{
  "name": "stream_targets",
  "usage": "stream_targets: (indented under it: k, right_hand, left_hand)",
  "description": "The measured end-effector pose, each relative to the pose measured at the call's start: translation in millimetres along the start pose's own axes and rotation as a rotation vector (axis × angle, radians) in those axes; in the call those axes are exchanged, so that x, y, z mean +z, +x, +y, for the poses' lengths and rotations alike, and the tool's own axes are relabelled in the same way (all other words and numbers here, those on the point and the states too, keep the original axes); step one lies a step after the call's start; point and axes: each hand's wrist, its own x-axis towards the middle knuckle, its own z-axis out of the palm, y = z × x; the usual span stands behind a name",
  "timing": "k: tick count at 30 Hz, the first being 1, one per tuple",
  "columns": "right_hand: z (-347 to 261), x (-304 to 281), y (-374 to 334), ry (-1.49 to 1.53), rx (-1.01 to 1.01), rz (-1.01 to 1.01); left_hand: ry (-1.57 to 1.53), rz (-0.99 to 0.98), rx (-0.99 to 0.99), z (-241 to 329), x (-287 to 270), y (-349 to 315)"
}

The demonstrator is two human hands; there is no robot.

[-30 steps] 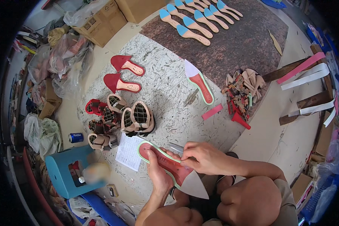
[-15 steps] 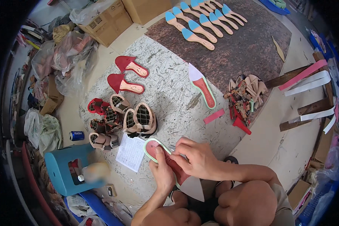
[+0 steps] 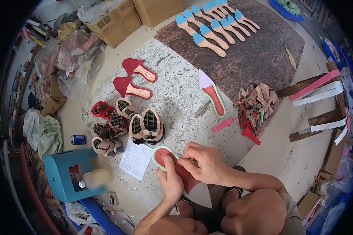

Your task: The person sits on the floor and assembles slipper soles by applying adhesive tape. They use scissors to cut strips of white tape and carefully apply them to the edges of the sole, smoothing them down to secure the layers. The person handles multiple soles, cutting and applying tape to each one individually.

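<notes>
My left hand (image 3: 170, 183) grips a shoe insole (image 3: 187, 181), its thumb lying on the red face near the rounded heel end. Pale green edging (image 3: 156, 157) runs around the heel, and the pointed toe part is whitish. At the insole's right side my right hand (image 3: 206, 163) is closed, thumb and fingertips pinching at the green edging. Farther off on the work board lies a matching insole (image 3: 213, 97) with a lilac toe. A short pink strip (image 3: 223, 124) rests close to its heel.
Left of my hands stand several strappy shoes (image 3: 150, 124) beside a written paper sheet (image 3: 135, 159). Two red-toed insoles (image 3: 134, 91) lie beyond them. Blue-tipped insoles (image 3: 211, 37) are laid out in rows at the back. A teal stool (image 3: 55, 176) stands left; fabric uppers (image 3: 259, 103) are heaped right.
The whole view has shifted slightly. My left hand keeps hold of the insole, and my right fingers stay at its edge with only a small movement.
</notes>
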Motion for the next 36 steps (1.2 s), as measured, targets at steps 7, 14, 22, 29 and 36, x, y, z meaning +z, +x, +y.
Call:
stream_targets:
  k: [7,14,22,29,36]
  right_hand:
    - [6.6,2.0,-13.9,-0.035,0.033,-0.133]
    - [11.7,-0.9,-17.0,-0.091,0.067,-0.215]
    - [22.0,-6.2,-26.1,0.06,0.09,-0.089]
    - [22.0,-44.6,-12.8,0.176,-0.025,-0.342]
    - [23.3,-67.4,-32.7,-0.101,-0.098,-0.587]
  left_hand:
    - [-0.172,0.124,-0.054,0.5,-2.7,3.7]
    - [-0.22,0.054,-0.131,-5.2,-11.0,11.9]
    - [-0.228,-0.538,-0.207,-11.0,-24.4,12.9]
    - [-0.499,-0.596,-0.371,-3.0,-31.4,16.8]
    - [-0.468,-0.483,-0.527,4.9,-38.2,12.0]
